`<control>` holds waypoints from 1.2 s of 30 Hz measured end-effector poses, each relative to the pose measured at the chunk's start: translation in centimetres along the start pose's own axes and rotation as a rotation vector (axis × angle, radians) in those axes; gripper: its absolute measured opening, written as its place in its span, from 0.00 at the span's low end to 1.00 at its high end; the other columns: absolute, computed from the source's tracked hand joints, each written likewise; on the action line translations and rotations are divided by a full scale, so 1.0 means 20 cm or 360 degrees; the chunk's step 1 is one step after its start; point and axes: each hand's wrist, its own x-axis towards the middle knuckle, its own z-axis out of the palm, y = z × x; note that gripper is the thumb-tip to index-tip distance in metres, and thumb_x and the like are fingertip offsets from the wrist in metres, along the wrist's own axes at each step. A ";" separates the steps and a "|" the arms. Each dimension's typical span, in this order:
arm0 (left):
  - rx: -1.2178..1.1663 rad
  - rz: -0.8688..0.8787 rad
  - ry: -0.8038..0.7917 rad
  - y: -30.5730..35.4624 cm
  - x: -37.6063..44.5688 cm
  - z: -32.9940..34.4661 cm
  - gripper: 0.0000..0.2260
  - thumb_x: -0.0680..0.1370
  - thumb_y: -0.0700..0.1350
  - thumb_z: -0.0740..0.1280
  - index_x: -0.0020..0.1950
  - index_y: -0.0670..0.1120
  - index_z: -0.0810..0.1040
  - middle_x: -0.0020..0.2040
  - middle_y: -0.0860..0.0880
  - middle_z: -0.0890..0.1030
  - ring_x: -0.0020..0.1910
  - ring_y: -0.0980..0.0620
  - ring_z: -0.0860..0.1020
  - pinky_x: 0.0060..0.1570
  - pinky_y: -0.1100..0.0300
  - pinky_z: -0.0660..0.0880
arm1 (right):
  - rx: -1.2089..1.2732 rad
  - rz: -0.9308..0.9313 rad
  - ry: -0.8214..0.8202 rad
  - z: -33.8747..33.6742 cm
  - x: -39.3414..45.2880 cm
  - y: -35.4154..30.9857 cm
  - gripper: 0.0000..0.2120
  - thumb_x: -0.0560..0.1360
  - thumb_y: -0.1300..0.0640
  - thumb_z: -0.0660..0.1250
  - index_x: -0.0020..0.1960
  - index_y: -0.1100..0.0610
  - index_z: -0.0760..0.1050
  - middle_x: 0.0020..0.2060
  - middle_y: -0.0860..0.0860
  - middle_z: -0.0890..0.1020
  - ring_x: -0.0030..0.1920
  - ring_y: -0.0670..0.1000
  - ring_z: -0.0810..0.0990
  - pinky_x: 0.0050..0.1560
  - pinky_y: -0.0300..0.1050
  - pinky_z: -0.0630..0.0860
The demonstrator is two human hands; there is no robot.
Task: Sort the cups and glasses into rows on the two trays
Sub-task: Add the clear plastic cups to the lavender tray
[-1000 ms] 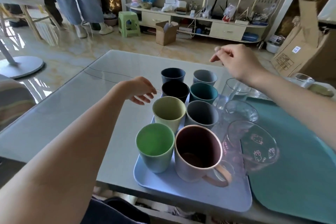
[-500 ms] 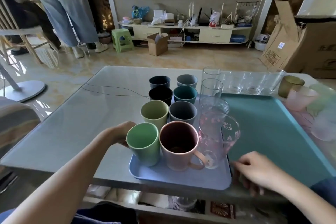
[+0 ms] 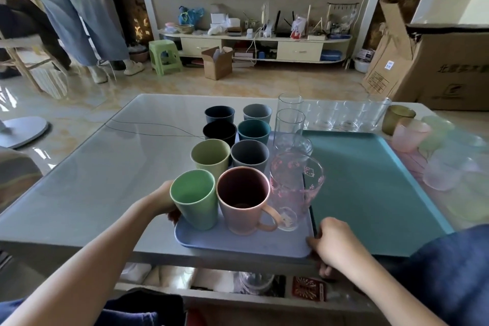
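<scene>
A lilac tray (image 3: 243, 245) at the table's near edge carries two rows of coloured cups and a row of clear glasses. Nearest me stand a green cup (image 3: 194, 198), a pink mug (image 3: 243, 200) and a printed glass (image 3: 295, 190). My left hand (image 3: 162, 204) grips the tray's left edge behind the green cup. My right hand (image 3: 334, 243) holds its near right corner. A teal tray (image 3: 370, 193) lies bare to the right.
Clear glasses (image 3: 341, 116) line the table's far edge. An amber glass (image 3: 397, 119) and several frosted pastel cups (image 3: 410, 133) stand at the right. A person stands at the back left by a green stool (image 3: 164, 57). Cardboard boxes (image 3: 436, 69) sit to the right.
My right hand came down from above the glasses to the lilac tray's near right corner. My left hand dropped from beside the cups to the tray's left edge.
</scene>
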 end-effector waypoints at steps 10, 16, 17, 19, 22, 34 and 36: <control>0.0107 -0.0046 0.0026 -0.02 0.06 -0.08 0.26 0.72 0.31 0.58 0.14 0.45 0.66 0.14 0.49 0.70 0.14 0.56 0.69 0.22 0.65 0.66 | 0.0116 -0.0050 0.0088 0.07 0.08 -0.09 0.11 0.79 0.59 0.59 0.40 0.63 0.70 0.22 0.56 0.77 0.14 0.45 0.73 0.21 0.37 0.73; 0.0072 -0.0044 0.0078 -0.05 0.11 -0.16 0.29 0.73 0.30 0.57 0.13 0.47 0.64 0.12 0.51 0.67 0.11 0.59 0.65 0.16 0.70 0.62 | 0.0033 -0.0148 0.0227 0.11 0.21 -0.20 0.14 0.76 0.62 0.60 0.32 0.63 0.72 0.25 0.57 0.77 0.19 0.51 0.76 0.29 0.46 0.81; 0.0069 -0.0042 0.0077 -0.06 0.11 -0.18 0.27 0.72 0.31 0.59 0.13 0.47 0.63 0.12 0.52 0.66 0.11 0.59 0.64 0.15 0.70 0.60 | 0.0038 -0.0149 0.0229 0.11 0.24 -0.22 0.14 0.76 0.62 0.60 0.32 0.63 0.73 0.25 0.57 0.77 0.18 0.51 0.76 0.29 0.46 0.81; 0.0054 -0.0016 0.0103 -0.07 0.13 -0.21 0.16 0.64 0.39 0.60 0.16 0.45 0.62 0.13 0.51 0.66 0.12 0.58 0.64 0.15 0.69 0.60 | 0.0063 -0.0153 0.0218 0.12 0.29 -0.25 0.13 0.76 0.62 0.60 0.33 0.63 0.73 0.25 0.56 0.77 0.14 0.46 0.73 0.27 0.44 0.80; 0.0023 0.0006 0.0159 -0.08 0.15 -0.25 0.07 0.58 0.42 0.56 0.20 0.43 0.63 0.14 0.50 0.66 0.14 0.55 0.64 0.18 0.66 0.61 | 0.0092 -0.0167 0.0202 0.13 0.35 -0.30 0.13 0.76 0.62 0.60 0.33 0.62 0.72 0.25 0.56 0.77 0.13 0.45 0.72 0.25 0.42 0.78; 0.0100 -0.0280 0.0165 -0.15 0.31 -0.33 0.20 0.74 0.31 0.56 0.22 0.41 0.66 0.14 0.49 0.69 0.12 0.57 0.65 0.23 0.67 0.60 | 0.0020 -0.0187 0.0211 0.17 0.49 -0.39 0.14 0.75 0.66 0.56 0.31 0.59 0.65 0.26 0.57 0.77 0.27 0.58 0.80 0.31 0.45 0.79; 0.0013 -0.0308 0.0186 -0.15 0.28 -0.34 0.16 0.75 0.32 0.56 0.27 0.41 0.66 0.19 0.48 0.71 0.14 0.56 0.68 0.25 0.66 0.62 | -0.0010 -0.0192 0.0193 0.17 0.50 -0.40 0.14 0.74 0.66 0.57 0.30 0.58 0.65 0.30 0.59 0.79 0.34 0.61 0.83 0.35 0.47 0.80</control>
